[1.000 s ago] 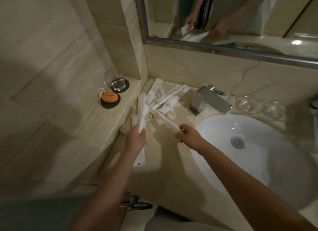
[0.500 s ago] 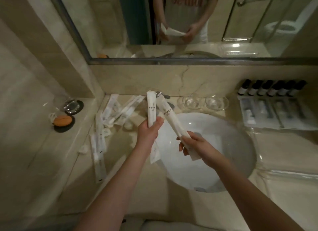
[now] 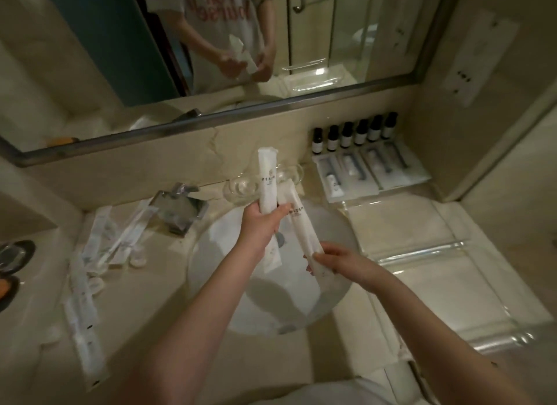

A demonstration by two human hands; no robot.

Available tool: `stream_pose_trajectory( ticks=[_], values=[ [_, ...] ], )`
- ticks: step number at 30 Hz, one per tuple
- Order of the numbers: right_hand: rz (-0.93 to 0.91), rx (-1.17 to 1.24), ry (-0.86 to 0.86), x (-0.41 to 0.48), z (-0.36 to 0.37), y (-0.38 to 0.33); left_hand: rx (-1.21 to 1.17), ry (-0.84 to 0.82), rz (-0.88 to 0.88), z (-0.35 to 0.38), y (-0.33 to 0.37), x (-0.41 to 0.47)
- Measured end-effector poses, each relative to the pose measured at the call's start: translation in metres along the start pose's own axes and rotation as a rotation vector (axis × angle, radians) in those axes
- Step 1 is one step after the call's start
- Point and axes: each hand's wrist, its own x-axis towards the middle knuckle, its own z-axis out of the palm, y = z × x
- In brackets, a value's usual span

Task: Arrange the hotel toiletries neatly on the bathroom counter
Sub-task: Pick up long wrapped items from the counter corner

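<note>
Six dark-capped bottles (image 3: pixel 353 134) stood in a row at the back wall, and two clear glass dishes (image 3: pixel 241 188) sat behind the sink. Two long white sachets (image 3: pixel 267 178) were held up, one per hand. More sachets (image 3: pixel 87 284) lay at left, blurred beyond a sure count.

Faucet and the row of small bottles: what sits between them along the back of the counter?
Head view: two clear glass dishes, partly hidden by the white packet held in the left hand. Faucet; bottles.
</note>
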Motion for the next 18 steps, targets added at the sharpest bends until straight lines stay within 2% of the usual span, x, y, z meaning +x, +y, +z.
stream_pose_trajectory(
  ticks=[3, 6, 12, 18],
  values=[
    [-0.047, -0.067, 0.147, -0.006, -0.028, -0.005, 0.152, -0.096, 0.052, 0.029, 0.007, 0.003],
    [-0.204, 0.022, 0.287, -0.009, -0.058, -0.019, 0.252, -0.167, 0.099, 0.057, 0.017, 0.006],
    [-0.313, -0.085, 0.255, -0.009, -0.086, -0.019, 0.328, -0.270, 0.163, 0.110, 0.040, 0.016],
    [-0.241, 0.103, 0.635, -0.011, -0.130, -0.002, 0.286, -0.268, 0.113, 0.148, 0.040, 0.031]
  ],
)
